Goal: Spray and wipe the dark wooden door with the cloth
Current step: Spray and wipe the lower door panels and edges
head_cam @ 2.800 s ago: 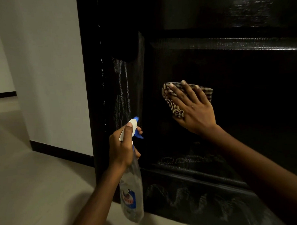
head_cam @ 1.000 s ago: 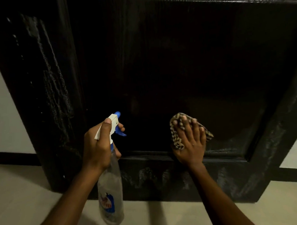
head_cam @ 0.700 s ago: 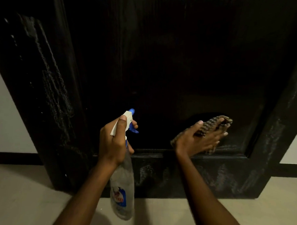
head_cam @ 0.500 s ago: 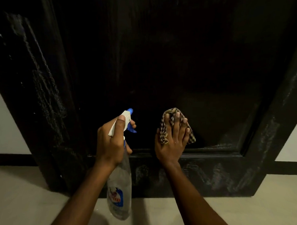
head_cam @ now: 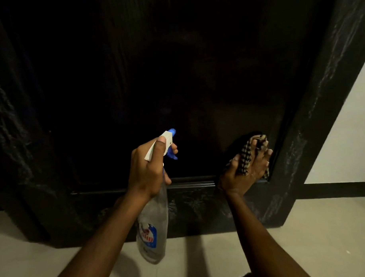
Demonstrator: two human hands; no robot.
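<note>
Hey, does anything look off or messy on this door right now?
Whitish streaks mark the door along its bottom rail and right edge, likely unwiped spray. The cloth is in the panel's corner.

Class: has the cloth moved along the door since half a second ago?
Yes. The cloth, in the right hand, has slid rightward to the lower right corner of the door panel.
</note>
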